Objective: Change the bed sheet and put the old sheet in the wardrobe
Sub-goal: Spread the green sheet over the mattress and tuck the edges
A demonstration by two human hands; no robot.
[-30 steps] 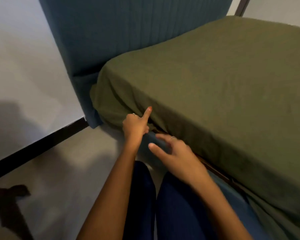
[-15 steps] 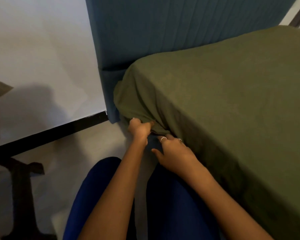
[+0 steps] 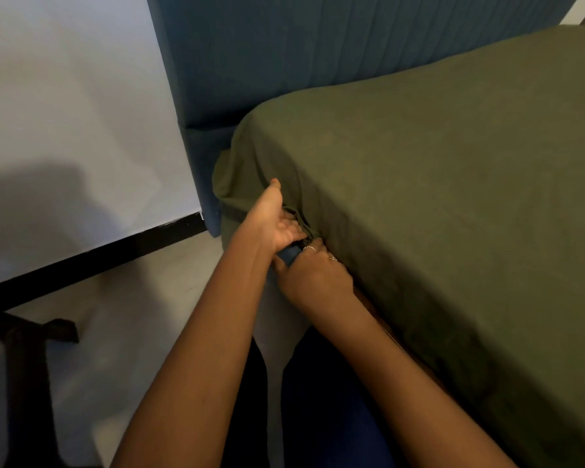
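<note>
Olive-green woven cotton bed sheet (image 3: 436,197), matte and faintly slubbed, stretched smooth over the mattress top and falling down the near side in soft diagonal creases. Rounded at the head corner, bunched into tight gathers right at the hem, low on the side of the bed. Left hand (image 3: 277,221) palm up, thumb raised against the draped cloth, fingers curled into the gathered hem: grip closed on the sheet. Right hand (image 3: 314,275) just beside and below, knuckles up, rings on two fingers, fingertips tucked under the same bunched hem, thumb stretched toward the left wrist; grip closed on the sheet as well. Sliver of blue bed base showing between the two hands. Tall teal upholstered headboard (image 3: 318,55) with vertical channel stitching, standing flush against the plain pale wall (image 3: 65,96). Black skirting strip (image 3: 92,261) along the wall foot. Pale smooth floor (image 3: 142,315) open to the left of the bed, dark furniture leg (image 3: 27,366) at the lower left edge. Dark blue trouser knees (image 3: 335,417) close to the bed side.
</note>
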